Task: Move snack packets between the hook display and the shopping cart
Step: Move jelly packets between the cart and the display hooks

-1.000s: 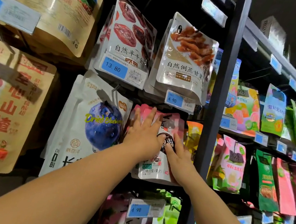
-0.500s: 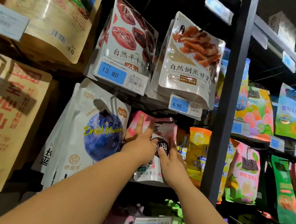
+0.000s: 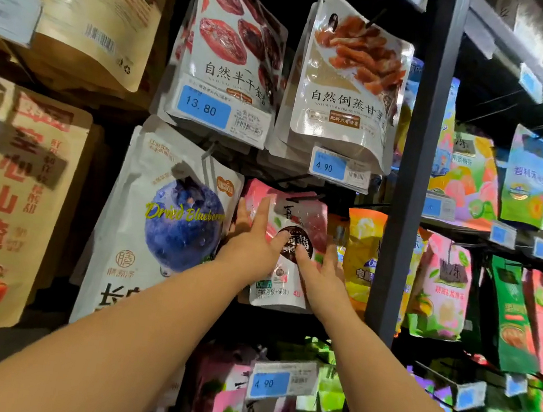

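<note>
Head view
Task's thing: a pink snack packet (image 3: 299, 216) hangs on a wire hook (image 3: 299, 194) in the middle row of the display.
Left hand (image 3: 252, 238): laid flat on the packet's left half, fingers straight and spread upward, thumb on the dark round label; it clasps nothing.
Right hand (image 3: 320, 271): thumb on the same label, fingers straight along the packet's right edge; whether they reach behind it cannot be told.
Left edge: blueberry pouch (image 3: 174, 227), just beside the left fingers.
Right edge: yellow packet (image 3: 360, 252) close by, then a black upright post (image 3: 415, 155).
Above: price tag (image 3: 328, 166) reading 4.90, just over the hook.
Below: a dark gap, then a lower row with a second 4.90 tag (image 3: 269, 383).
Counts: two hands on one front packet, more pink packets stacked behind it; two white pouches in the row above.
Materials: glossy, crinkled plastic film; flat pouches with rounded corners; matte kraft bags (image 3: 4, 205) at far left.
</note>
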`<state>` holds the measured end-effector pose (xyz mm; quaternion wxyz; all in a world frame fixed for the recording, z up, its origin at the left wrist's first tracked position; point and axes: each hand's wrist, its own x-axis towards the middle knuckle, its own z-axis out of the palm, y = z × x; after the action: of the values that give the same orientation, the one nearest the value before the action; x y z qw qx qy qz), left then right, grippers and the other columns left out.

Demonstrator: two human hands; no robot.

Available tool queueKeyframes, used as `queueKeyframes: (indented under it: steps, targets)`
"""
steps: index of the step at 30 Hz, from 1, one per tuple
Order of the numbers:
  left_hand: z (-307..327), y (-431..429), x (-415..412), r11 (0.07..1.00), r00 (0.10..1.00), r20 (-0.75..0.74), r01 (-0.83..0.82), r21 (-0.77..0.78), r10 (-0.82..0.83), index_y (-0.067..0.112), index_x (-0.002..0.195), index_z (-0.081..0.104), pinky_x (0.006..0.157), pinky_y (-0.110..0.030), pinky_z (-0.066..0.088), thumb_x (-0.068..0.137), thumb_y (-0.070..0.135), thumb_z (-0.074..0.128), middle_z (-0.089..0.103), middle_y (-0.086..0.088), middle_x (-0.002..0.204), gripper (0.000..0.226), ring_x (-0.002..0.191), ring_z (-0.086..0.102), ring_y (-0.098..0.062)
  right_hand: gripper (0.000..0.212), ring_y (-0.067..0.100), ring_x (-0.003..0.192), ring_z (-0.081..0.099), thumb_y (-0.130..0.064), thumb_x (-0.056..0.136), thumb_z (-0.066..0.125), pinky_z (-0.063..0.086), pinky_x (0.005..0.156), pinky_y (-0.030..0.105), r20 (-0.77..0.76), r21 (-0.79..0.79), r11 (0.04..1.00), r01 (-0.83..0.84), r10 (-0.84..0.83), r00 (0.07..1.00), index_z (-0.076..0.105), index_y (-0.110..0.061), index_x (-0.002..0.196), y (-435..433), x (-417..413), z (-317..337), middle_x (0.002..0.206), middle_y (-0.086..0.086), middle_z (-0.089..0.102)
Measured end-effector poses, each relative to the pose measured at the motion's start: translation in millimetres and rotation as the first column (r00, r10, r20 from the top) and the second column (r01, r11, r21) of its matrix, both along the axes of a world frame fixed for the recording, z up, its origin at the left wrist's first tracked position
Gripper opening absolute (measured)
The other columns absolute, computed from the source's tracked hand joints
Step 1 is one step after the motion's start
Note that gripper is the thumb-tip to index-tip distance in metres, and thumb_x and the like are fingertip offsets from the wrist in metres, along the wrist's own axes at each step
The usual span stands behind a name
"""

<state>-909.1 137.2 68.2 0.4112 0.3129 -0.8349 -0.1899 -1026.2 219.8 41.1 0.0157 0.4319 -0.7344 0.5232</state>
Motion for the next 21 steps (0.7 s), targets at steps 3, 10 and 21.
queueKeyframes:
  steps: [3,10,21]
  targets:
    - [-0.9,2.8,7.0,1.000,0.999,0.018,0.026,0.018,-0.026,0.043,0.145,-0.021,0.102,-0.037,0.037,0.096,0.055,0.036,-0.028,-0.006,0.156,0.076,0.139,0.032,-0.032,0.098,0.029,0.146,0.024,-0.074,0.080,0.051,0.025,0.117,0.052,0.167,-0.077,0.992,-0.104,0.116,0.979,-0.004,-0.039,0.153,6.9,-0.2,-2.5,0.158,0.003,0.029]
    - [-3.6,6.0,13.4,0.997,0.997,-0.009,0.080,0.023,-0.080,0.039,0.149,-0.016,0.107,-0.034,0.031,0.095,0.055,0.041,0.000,-0.008,0.161,0.080,0.140,0.033,-0.028,0.088,0.033,0.138,0.038,-0.070,0.088,0.043,0.034,0.109,0.044,0.141,-0.017,0.999,-0.046,0.048,0.989,0.018,-0.019,0.154,13.2,6.0,-4.8,0.153,0.011,0.037]
    - [-21.4,19.0,10.2,0.993,0.990,-0.079,0.114,0.002,-0.114,0.035,0.150,-0.012,0.110,-0.037,0.027,0.093,0.055,0.044,0.014,-0.010,0.159,0.083,0.141,0.029,-0.030,0.083,0.035,0.129,0.047,-0.066,0.092,0.039,0.040,0.092,0.038,-0.050,-0.017,0.997,0.072,-0.073,0.996,0.015,-0.015,0.152,27.1,15.6,-7.4,0.144,0.015,0.048]
